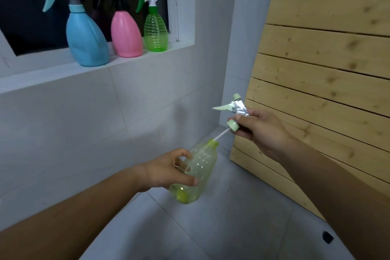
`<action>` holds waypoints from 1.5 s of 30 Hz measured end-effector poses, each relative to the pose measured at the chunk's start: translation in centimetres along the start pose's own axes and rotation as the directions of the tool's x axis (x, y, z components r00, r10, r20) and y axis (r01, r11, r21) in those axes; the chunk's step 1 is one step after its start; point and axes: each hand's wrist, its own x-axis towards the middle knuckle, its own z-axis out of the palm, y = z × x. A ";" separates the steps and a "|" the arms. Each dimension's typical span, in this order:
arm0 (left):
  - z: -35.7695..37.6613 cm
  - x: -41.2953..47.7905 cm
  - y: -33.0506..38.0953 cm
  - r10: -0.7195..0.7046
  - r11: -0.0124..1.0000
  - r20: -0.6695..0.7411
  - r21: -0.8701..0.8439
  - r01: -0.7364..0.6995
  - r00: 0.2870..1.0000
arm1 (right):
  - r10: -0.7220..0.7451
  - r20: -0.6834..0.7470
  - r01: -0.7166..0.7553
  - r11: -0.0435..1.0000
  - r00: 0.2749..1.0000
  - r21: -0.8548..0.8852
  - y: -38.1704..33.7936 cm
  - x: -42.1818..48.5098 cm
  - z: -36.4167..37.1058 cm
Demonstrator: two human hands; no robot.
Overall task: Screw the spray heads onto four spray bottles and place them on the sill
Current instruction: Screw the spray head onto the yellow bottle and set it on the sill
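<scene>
My left hand (168,170) grips a clear yellow-green bottle (198,175), tilted with its open neck pointing up and right. My right hand (259,130) holds a pale green and silver spray head (234,112) above and to the right of the neck. Its thin white tube (219,135) runs down into the bottle's mouth; the collar is still apart from the neck. On the white sill (52,74) stand three bottles with heads on: a blue one (86,40), a pink one (126,34) and a clear green one (155,31).
A dark window (25,17) is behind the sill bottles. A wooden slatted panel (327,59) leans at the right, close to my right hand. Grey tiled floor (232,217) lies below, with a small black object (327,237) on it at the lower right.
</scene>
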 end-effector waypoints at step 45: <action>0.4 -1.5 1.1 0.037 0.992 0.076 -0.123 -0.027 0.996 | -0.025 0.281 0.146 0.895 0.959 -0.421 1.6 -0.4 3.2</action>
